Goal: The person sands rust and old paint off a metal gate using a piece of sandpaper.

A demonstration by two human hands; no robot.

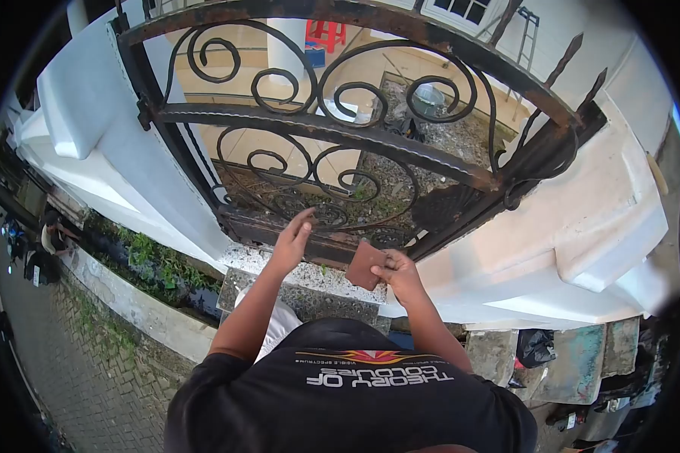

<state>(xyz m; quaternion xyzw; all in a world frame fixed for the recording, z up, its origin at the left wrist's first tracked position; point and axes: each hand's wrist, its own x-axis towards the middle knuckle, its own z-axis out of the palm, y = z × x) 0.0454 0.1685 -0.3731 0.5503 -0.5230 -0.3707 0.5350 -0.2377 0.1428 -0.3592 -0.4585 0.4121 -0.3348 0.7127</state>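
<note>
My right hand [397,273] pinches a reddish-brown, roughly square piece of sandpaper [363,266] by its right edge, thumb and fingers on either side. My left hand [293,240] is raised to the left of it, fingers stretched out and nothing in them. Both hands are in front of the lower part of a dark wrought-iron gate [325,130] with scrollwork. Patches of rust show along its top rail and at the right-hand joints. The left fingertips overlap the bottom scrolls in this view.
White walls [616,204] flank the gate. Behind it are a red stool [326,34], a tiled porch and rubble. A planted ditch [147,264] runs at left beside a paved road [83,362], where a person [53,232] crouches. A black bag [536,347] lies at right.
</note>
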